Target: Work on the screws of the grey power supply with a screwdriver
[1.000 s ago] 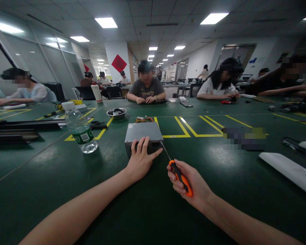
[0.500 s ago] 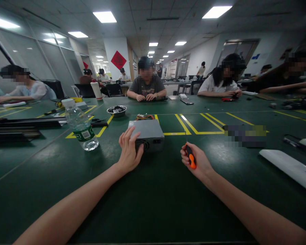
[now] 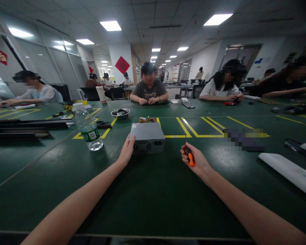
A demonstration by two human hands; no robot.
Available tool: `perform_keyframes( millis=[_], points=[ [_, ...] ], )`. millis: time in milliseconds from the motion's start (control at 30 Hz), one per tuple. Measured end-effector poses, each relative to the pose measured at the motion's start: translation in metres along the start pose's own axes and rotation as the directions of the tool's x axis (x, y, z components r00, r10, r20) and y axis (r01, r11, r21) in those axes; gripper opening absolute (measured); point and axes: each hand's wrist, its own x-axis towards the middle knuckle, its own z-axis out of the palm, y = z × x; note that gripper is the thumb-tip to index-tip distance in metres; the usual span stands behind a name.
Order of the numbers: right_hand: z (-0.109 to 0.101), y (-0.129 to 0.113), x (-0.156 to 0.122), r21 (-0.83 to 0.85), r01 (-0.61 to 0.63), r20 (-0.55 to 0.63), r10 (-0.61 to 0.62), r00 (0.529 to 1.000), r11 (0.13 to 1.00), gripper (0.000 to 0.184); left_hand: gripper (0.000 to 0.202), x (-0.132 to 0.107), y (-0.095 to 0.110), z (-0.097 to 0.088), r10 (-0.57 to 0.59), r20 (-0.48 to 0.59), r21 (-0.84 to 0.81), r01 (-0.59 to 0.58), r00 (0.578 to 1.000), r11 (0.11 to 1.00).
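Observation:
A grey computer power supply [image 3: 148,128] rests on the green table, its round fan grille and power socket facing me. Bundled coloured cables show behind it. My left hand [image 3: 127,149] grips its left side, the thumb at the front corner and the other fingers partly hidden along the side. To the right, apart from the power supply, my right hand [image 3: 196,158] is wrapped round the orange-and-black handle of a screwdriver [image 3: 191,158]. The thin shaft points up and away from me.
A water bottle [image 3: 90,132] stands left of the power supply, and a metal bowl [image 3: 120,114] of small dark parts lies behind. Black rails [image 3: 20,134] lie at far left, a long white object [image 3: 287,170] at right. Yellow tape [image 3: 175,136] marks the table; several people sit beyond.
My left hand has moved from over the power supply's front and top to its left side, uncovering the fan grille. My right hand keeps the screwdriver almost in place. The view has tilted up slightly.

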Motion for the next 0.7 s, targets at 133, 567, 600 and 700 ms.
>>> perform_keyframes(
  millis=[133,567,600,700],
  points=[
    [0.0,0.0,0.001,-0.03,0.015,0.003,-0.015,1.0,0.999,0.017,0.048,0.001,0.001,-0.002,-0.001,0.038,-0.065,0.003,0.999,0.998],
    [0.007,0.003,0.014,-0.276,0.145,-0.111,-0.181,0.977,0.95,0.033,0.046,0.007,0.0,-0.009,0.003,0.096,-0.158,0.013,0.995,0.987],
    [0.009,0.004,0.014,-0.303,0.155,-0.116,-0.198,0.973,0.94,0.033,0.046,0.007,0.0,-0.009,0.003,0.098,-0.155,0.012,0.995,0.988],
    [0.011,0.009,0.014,-0.38,0.175,-0.126,-0.239,0.963,0.908,0.033,0.044,0.008,0.0,-0.011,0.007,0.098,-0.132,0.007,0.995,0.991]
  ],
)
